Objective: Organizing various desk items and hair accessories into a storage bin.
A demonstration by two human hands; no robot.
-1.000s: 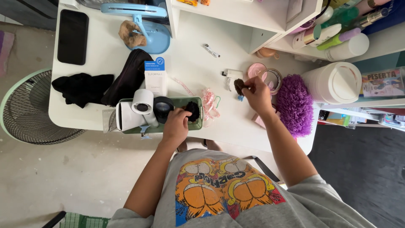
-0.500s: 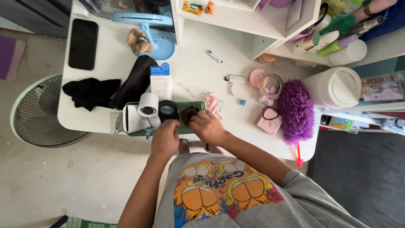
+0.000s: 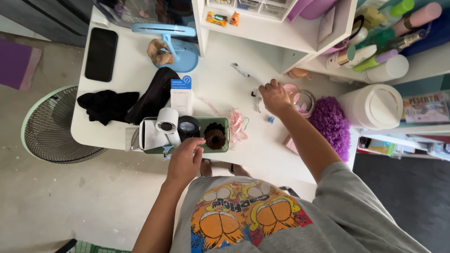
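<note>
Half a second before, both hands had been together over the green tray; since then the right hand (image 3: 275,97) had left it and reached out across the white table (image 3: 220,65), while the left hand (image 3: 184,161) had stayed at the tray's near edge.

Nearest the person, the left hand lay on the front rim of the green tray (image 3: 224,137), fingers loosely curled and resting there, gripping nothing that could be made out. Inside the tray, just beyond those fingers, sat a dark brown scrunchie (image 3: 215,137) at the right end, a black roll (image 3: 188,128) beside it, and a white tape roll (image 3: 166,121) further left. A tangle of pink ribbon (image 3: 237,125) lay on the table just right of the tray.

Farther out, the right hand was palm down with its fingers bent over a small white item (image 3: 257,93); whether it had closed on it could not be told. A round pink case (image 3: 291,89) and a tape ring (image 3: 307,98) lay just right of that hand, a purple duster (image 3: 332,122) beyond them. A black phone (image 3: 101,54) lay at the far left corner.
</note>
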